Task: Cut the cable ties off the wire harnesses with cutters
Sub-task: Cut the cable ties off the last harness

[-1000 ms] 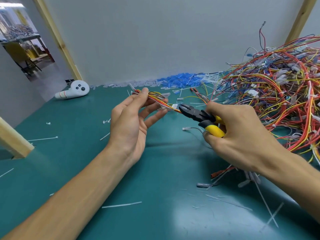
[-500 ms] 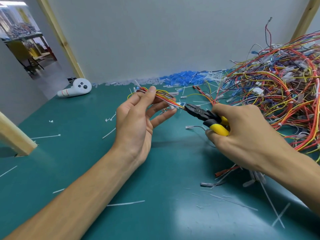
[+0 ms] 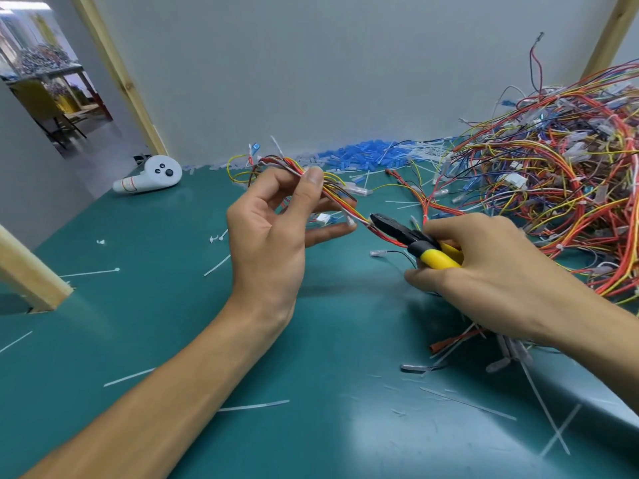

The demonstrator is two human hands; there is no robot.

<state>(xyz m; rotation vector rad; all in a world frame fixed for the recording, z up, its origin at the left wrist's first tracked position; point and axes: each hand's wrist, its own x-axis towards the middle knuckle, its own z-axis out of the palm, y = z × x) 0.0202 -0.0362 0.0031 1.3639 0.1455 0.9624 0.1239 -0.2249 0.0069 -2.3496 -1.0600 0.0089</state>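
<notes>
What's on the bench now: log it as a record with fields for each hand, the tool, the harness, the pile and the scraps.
left hand: pinches wire harness above the table
right hand: grips cutters
cutters: tip at the wire harness, close to the left hand
harness pile: far right
cut cable ties: scattered on the table
white controller: far left, lying by the wall

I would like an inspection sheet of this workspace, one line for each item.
Surface: green mat.
Job's things: harness held above the mat; cutters with yellow handles, nose at the harness.
Clutter: cut ties scattered on the mat; blue pieces heaped by the wall.
Grips: left hand pinches the harness; right hand holds the cutters.
Cables: big tangled wire heap at the right.
Surroundings: grey wall, wooden posts, white controller on the mat.
</notes>
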